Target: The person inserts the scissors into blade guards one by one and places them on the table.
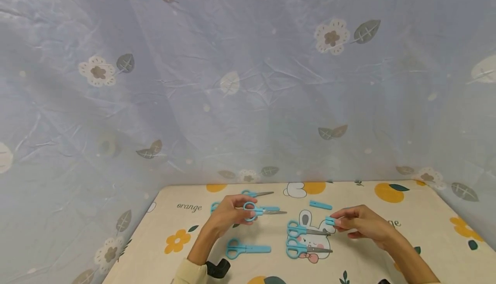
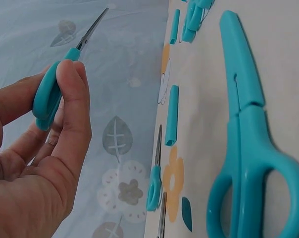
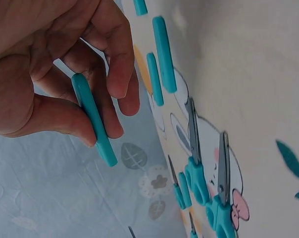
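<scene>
Nearest on the table [image 1: 151,260], sheathed scissors [image 1: 249,249] lie flat; to their right rest two bare-bladed scissors [image 1: 305,248]. Above, the left hand [image 1: 227,213] pinches blue scissors [image 1: 261,212] by the handle, likely to keep the blades free; these point rightward beyond the grip. Opposite, the right hand [image 1: 358,222] pinches a blade cover [image 1: 330,220], one end jutting leftward. Beyond lies a loose cover [image 1: 320,205].

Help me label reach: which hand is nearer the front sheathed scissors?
Left: the left hand is just beyond the sheathed scissors; the right hand is well off to their right.
</scene>
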Available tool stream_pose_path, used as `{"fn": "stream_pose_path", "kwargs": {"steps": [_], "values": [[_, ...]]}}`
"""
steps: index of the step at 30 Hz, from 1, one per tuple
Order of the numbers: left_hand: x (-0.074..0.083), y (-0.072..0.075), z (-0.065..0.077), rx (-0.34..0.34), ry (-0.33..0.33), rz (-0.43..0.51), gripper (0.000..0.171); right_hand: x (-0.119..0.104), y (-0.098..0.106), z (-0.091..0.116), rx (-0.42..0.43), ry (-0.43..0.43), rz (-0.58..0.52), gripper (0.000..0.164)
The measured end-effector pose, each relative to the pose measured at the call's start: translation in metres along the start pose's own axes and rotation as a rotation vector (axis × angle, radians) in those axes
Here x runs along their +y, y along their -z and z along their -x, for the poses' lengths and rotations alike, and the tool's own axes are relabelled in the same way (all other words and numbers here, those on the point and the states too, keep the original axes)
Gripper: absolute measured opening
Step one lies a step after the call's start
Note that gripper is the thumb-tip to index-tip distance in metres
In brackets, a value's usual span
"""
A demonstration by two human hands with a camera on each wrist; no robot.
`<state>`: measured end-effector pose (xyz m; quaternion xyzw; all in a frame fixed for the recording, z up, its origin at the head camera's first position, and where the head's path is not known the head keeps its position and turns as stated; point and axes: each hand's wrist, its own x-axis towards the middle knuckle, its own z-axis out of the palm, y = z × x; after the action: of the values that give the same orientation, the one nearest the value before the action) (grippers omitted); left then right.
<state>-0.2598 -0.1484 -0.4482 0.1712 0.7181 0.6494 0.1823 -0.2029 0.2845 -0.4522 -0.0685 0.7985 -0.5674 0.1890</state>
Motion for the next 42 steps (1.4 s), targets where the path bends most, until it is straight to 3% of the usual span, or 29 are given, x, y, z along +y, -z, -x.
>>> {"fn": "stream_pose_path", "kwargs": {"steps": [12, 42], "values": [[0.004, -0.012, -0.009, -0.008, -0.033, 0.023, 0.045, -0.007, -0.013, -0.01, -0.008, 0.035, -0.027, 0.045], [-0.003, -0.026, -0.012, 0.01, 0.018, 0.093, 0.037, -0.014, -0.03, -0.023, -0.009, 0.058, -0.057, 0.043]]}}
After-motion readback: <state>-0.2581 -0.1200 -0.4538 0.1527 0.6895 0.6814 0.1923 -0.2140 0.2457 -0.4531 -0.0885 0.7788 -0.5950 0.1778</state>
